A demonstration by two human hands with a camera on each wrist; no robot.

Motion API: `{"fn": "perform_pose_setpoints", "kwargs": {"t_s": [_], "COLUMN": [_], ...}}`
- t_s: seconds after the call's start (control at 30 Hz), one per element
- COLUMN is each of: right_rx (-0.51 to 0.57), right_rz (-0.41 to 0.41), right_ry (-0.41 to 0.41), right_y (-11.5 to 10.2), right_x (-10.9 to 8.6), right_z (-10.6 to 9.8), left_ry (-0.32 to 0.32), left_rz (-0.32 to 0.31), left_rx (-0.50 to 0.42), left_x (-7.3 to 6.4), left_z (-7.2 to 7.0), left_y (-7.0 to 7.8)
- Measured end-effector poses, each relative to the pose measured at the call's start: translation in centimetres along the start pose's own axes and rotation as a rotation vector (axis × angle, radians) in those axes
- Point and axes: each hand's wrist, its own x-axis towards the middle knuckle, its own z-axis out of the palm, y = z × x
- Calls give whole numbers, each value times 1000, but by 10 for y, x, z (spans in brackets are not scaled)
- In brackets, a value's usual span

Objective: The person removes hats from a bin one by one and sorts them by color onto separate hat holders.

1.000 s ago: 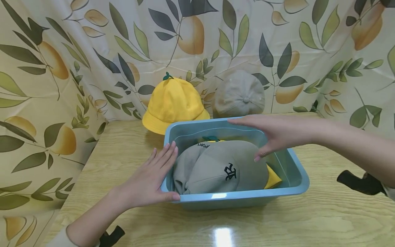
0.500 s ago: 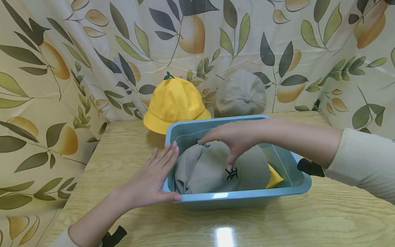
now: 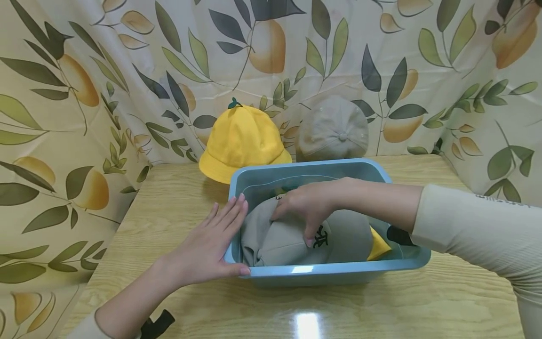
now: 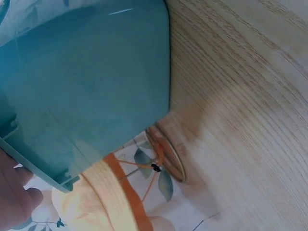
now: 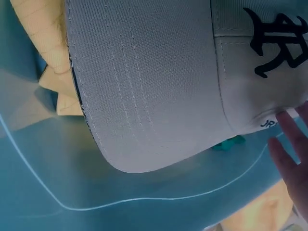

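A grey baseball cap [image 3: 279, 245] with black embroidered letters lies in a blue plastic bin [image 3: 334, 270]. My right hand [image 3: 311, 207] reaches over the bin and grips the cap's crown, thumb by the front letters and fingers over its far side. In the right wrist view, fingertips [image 5: 284, 118] touch the crown beside the small lettering, and the cap's brim [image 5: 159, 86] shows in full. My left hand [image 3: 207, 245] rests on the bin's left end with straight fingers, its thumb along the front rim. Part of a yellow hat [image 3: 378, 245] shows beneath the grey cap.
Behind the bin, a yellow bucket hat [image 3: 243, 139] with a green sprout stands on the wooden table [image 3: 178, 197]. Beside it a light grey cap [image 3: 334, 129] leans near the leaf-and-fruit patterned curtain [image 3: 271, 52].
My right hand has come in from the right over the bin and down onto the grey cap, its fingers closing on the crown. The left hand stays at the bin's left end.
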Motion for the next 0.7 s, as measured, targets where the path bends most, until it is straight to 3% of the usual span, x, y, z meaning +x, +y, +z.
{"fn": "perform_pose_setpoints", "kwargs": {"t_s": [0.17,0.43,0.7], "right_rx": [-18,-67,-49], "right_rz": [-40,-122,-86], "right_ry": [3,102,156], "right_y": [4,6,8], "right_x": [0,-4,-14], "right_z": [9,20,12], "left_ry": [-3,-7,6], "left_rz": [0,-7,-15], "left_rx": [1,-5,-30], "left_x": [0,0,-1], "left_z": [0,-1,1], "left_y": [0,1,1]}}
